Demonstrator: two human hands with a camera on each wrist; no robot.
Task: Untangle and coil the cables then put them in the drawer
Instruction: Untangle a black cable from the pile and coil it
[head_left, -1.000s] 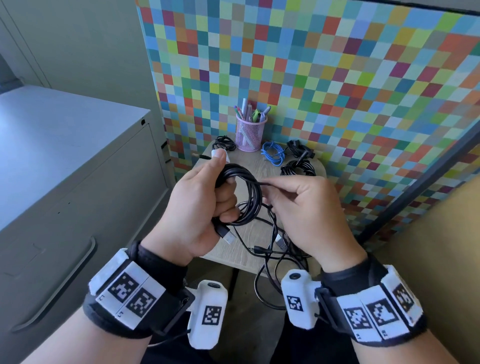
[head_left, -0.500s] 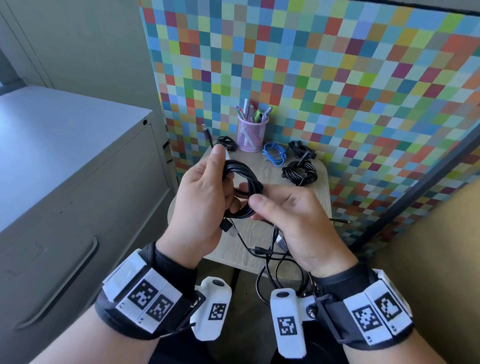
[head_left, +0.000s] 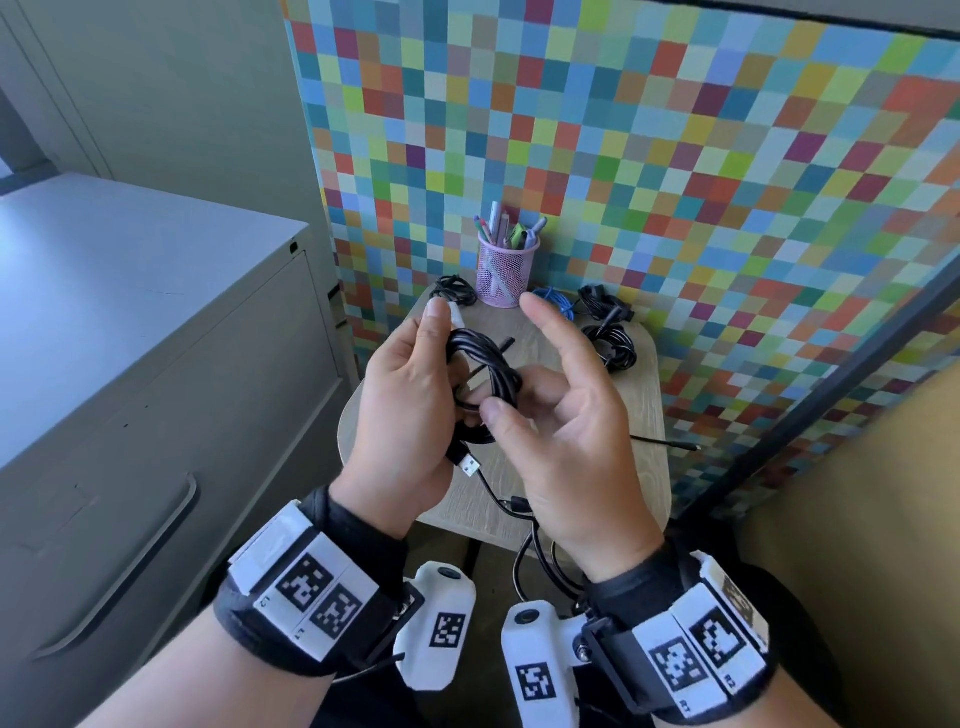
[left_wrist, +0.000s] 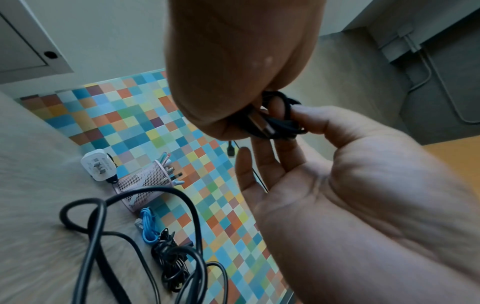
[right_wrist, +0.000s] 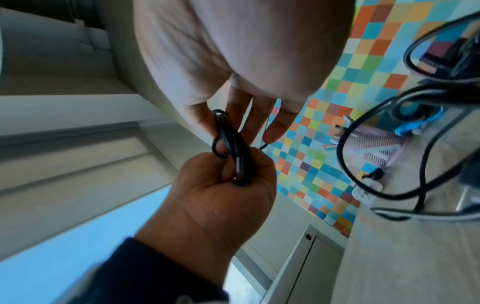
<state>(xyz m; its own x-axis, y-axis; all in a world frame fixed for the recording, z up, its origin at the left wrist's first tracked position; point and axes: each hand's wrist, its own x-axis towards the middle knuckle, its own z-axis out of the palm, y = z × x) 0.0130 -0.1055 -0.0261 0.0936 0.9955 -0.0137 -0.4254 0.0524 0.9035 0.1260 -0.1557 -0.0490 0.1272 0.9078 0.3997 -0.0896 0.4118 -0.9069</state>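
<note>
At the centre of the head view, the left hand (head_left: 402, 410) has its grip closed around a black cable coil (head_left: 480, 384), fingers curled through the loops and thumb raised along the top. The right hand (head_left: 563, 431) sits just beside it, mostly spread, with the thumb and a bent finger nipping the coil's near edge while the other fingers stretch up and free. A silver USB plug (head_left: 470, 464) pokes out below the left palm.

The coil looks light, soft and springy; loops would likely slip apart if released, so holding across the whole bundle, or near the plug end, seems safest.

Below the hands, loose black cables (head_left: 524, 540) trail off the near edge of the small wooden desk (head_left: 644, 395). Toward the upper middle of the frame, already-bundled cables lie near a pink mesh pen cup (head_left: 505, 275): a blue cable (head_left: 558, 304) and two black bundles (head_left: 615, 345). A grey cabinet drawer (head_left: 156, 467) fills the left side, closed.
</note>
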